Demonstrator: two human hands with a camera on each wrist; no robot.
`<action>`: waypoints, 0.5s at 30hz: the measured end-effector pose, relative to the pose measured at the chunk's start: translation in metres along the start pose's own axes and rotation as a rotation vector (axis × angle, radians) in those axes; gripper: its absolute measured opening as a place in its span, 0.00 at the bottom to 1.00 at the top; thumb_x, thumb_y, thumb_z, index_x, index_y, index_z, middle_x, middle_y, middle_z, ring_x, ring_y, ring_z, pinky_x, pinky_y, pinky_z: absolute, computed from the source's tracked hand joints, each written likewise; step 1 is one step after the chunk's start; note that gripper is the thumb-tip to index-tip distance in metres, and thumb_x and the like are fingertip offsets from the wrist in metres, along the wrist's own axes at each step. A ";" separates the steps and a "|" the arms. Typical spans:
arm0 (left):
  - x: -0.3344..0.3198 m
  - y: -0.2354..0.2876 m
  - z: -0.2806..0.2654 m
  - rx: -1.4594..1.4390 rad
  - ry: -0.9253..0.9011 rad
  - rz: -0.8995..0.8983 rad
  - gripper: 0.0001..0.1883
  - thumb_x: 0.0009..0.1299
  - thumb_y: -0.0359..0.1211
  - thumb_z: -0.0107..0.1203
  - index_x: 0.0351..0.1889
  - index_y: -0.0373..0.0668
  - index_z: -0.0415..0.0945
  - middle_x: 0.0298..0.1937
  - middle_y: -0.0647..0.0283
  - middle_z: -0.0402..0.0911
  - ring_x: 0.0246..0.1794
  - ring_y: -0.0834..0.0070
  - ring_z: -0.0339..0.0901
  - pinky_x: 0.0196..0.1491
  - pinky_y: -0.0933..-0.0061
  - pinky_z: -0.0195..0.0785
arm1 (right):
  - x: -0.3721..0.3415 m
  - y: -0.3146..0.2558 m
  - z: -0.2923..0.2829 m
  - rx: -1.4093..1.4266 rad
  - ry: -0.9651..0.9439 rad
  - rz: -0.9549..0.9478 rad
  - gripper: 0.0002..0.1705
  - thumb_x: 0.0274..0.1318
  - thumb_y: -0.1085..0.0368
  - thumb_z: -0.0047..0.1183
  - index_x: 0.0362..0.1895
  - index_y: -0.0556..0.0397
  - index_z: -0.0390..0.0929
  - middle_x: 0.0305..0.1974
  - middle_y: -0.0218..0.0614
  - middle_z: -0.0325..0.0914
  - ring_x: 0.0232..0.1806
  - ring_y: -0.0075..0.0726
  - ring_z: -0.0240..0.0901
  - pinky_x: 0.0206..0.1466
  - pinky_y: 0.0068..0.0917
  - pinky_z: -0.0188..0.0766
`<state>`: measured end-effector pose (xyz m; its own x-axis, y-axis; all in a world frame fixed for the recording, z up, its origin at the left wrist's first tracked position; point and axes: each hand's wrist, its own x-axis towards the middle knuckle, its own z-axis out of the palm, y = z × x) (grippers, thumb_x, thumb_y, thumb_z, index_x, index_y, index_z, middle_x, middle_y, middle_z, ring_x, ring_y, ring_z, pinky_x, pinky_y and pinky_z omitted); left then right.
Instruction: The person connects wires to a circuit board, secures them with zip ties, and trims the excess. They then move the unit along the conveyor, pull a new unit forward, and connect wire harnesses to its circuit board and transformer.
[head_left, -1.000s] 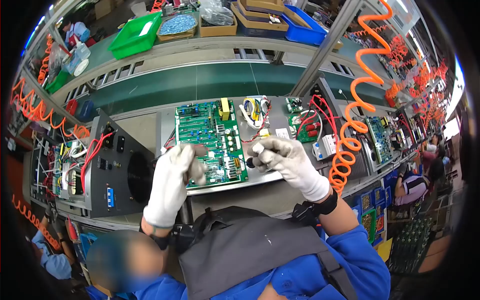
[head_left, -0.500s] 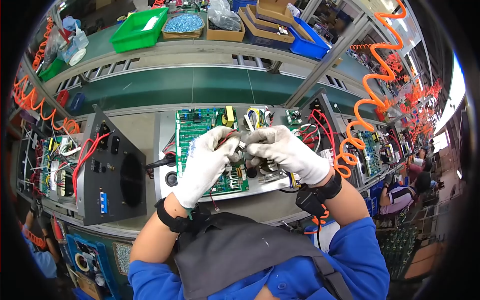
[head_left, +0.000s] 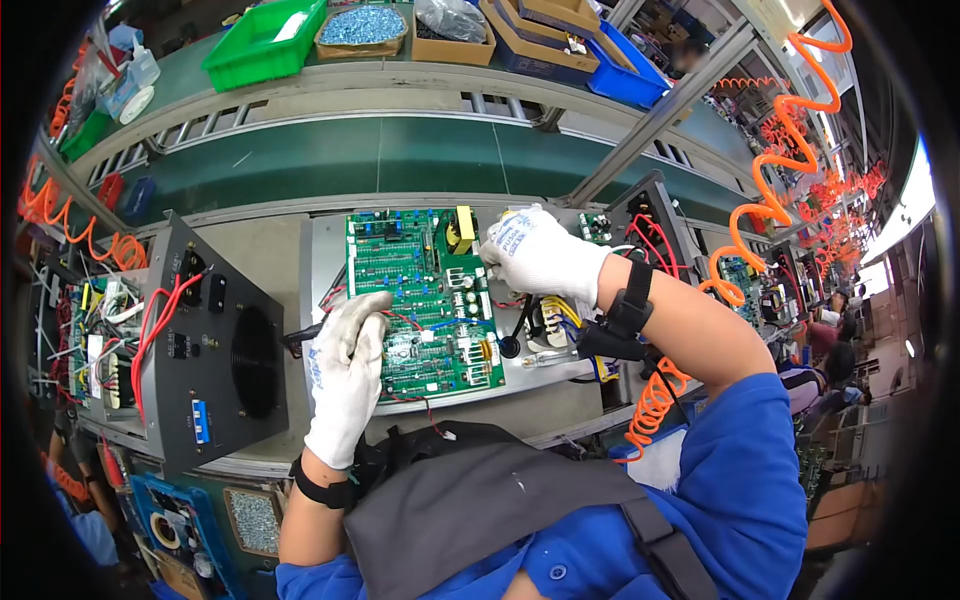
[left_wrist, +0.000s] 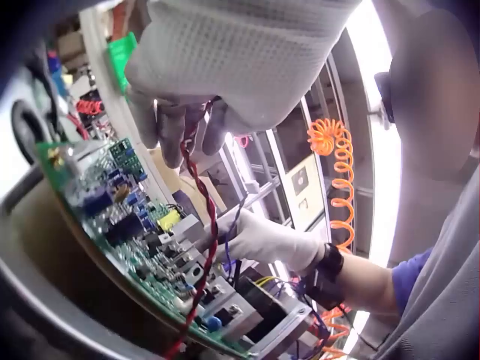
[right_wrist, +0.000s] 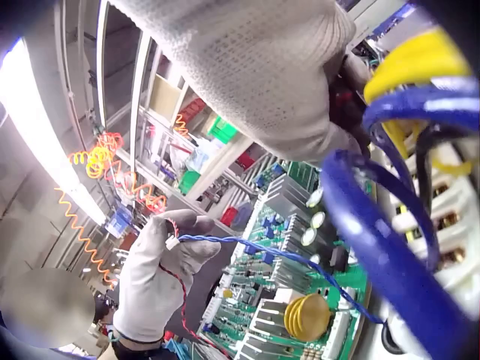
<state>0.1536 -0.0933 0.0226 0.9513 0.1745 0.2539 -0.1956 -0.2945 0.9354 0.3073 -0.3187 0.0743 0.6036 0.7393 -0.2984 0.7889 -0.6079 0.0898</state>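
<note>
Left grip (head_left: 345, 370) pinching wires (left_wrist: 212, 225), blue-lettered right glove (head_left: 545, 252)

Electronics factory: conveyor (head_left: 440, 160), circuit board (head_left: 400, 262)

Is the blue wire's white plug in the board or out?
Out: right wrist view shows the plug at the left hand, clear of the board.

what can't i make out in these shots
- Whatever the right hand may hold: in the head view, the back of its glove hides the fingertips.
- Lower left of the green circuit board: in the head view, the left hand covers part of it.
- Lettering on the dark panel: in the head view, too small to read.
- Lower end of the red-and-black twisted wire: in the left wrist view, cut off by the bottom edge.
</note>
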 end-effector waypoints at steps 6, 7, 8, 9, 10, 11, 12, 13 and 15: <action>0.004 -0.002 -0.002 -0.109 -0.054 -0.110 0.12 0.73 0.25 0.50 0.50 0.33 0.79 0.39 0.63 0.80 0.36 0.81 0.75 0.43 0.79 0.69 | 0.004 0.003 0.007 0.075 -0.003 -0.005 0.06 0.45 0.61 0.59 0.25 0.48 0.79 0.28 0.36 0.77 0.39 0.47 0.76 0.42 0.43 0.70; 0.005 -0.002 -0.003 -0.111 -0.059 -0.111 0.12 0.73 0.25 0.50 0.50 0.33 0.79 0.39 0.63 0.80 0.36 0.81 0.75 0.43 0.79 0.69 | 0.003 0.004 0.008 0.077 -0.005 -0.001 0.06 0.45 0.61 0.59 0.25 0.48 0.79 0.28 0.36 0.77 0.39 0.47 0.76 0.42 0.43 0.70; 0.006 -0.002 -0.004 -0.061 -0.080 -0.102 0.12 0.72 0.24 0.49 0.50 0.33 0.79 0.38 0.63 0.79 0.35 0.82 0.74 0.41 0.79 0.68 | 0.003 0.004 0.008 0.095 0.005 -0.003 0.06 0.45 0.61 0.59 0.25 0.48 0.79 0.28 0.36 0.77 0.39 0.47 0.76 0.42 0.43 0.70; 0.007 -0.002 -0.004 -0.010 -0.099 -0.092 0.12 0.71 0.23 0.49 0.49 0.33 0.79 0.37 0.64 0.79 0.33 0.82 0.72 0.39 0.79 0.67 | 0.003 0.004 0.007 0.113 0.016 -0.007 0.06 0.44 0.62 0.59 0.25 0.49 0.78 0.29 0.36 0.77 0.40 0.47 0.76 0.41 0.42 0.71; 0.007 -0.003 -0.004 -0.009 -0.101 -0.094 0.12 0.71 0.23 0.49 0.49 0.33 0.79 0.37 0.64 0.79 0.33 0.82 0.72 0.39 0.79 0.67 | 0.003 0.004 0.007 0.116 0.016 -0.006 0.06 0.44 0.62 0.59 0.25 0.49 0.78 0.29 0.36 0.77 0.40 0.47 0.76 0.41 0.42 0.71; 0.007 -0.005 -0.003 0.032 -0.100 -0.046 0.12 0.70 0.22 0.49 0.49 0.34 0.80 0.35 0.64 0.78 0.32 0.82 0.71 0.38 0.79 0.66 | 0.003 0.003 0.006 0.130 -0.001 0.001 0.06 0.44 0.62 0.60 0.26 0.49 0.78 0.30 0.37 0.77 0.39 0.47 0.75 0.41 0.42 0.71; 0.007 -0.007 -0.002 0.072 -0.098 0.002 0.12 0.70 0.21 0.49 0.48 0.34 0.80 0.34 0.64 0.78 0.31 0.82 0.70 0.37 0.79 0.65 | 0.003 0.003 0.004 0.142 -0.017 0.008 0.06 0.44 0.63 0.60 0.27 0.49 0.78 0.30 0.37 0.77 0.39 0.47 0.75 0.41 0.42 0.71; 0.006 -0.008 -0.002 0.073 -0.097 0.001 0.12 0.70 0.21 0.49 0.48 0.34 0.80 0.34 0.64 0.78 0.31 0.82 0.70 0.37 0.79 0.65 | 0.003 0.002 0.003 0.143 -0.018 0.006 0.06 0.44 0.63 0.60 0.27 0.49 0.78 0.30 0.37 0.77 0.39 0.47 0.75 0.41 0.42 0.71; 0.006 -0.009 0.000 0.112 -0.095 0.062 0.12 0.65 0.22 0.54 0.45 0.38 0.81 0.37 0.56 0.81 0.37 0.62 0.78 0.42 0.68 0.70 | 0.001 0.002 0.001 0.139 0.038 -0.018 0.07 0.44 0.63 0.60 0.29 0.49 0.78 0.30 0.38 0.76 0.39 0.47 0.76 0.41 0.42 0.71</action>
<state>0.1610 -0.0893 0.0155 0.9575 0.0646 0.2810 -0.2321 -0.4058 0.8840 0.3097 -0.3191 0.0732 0.5954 0.7593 -0.2626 0.7778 -0.6266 -0.0483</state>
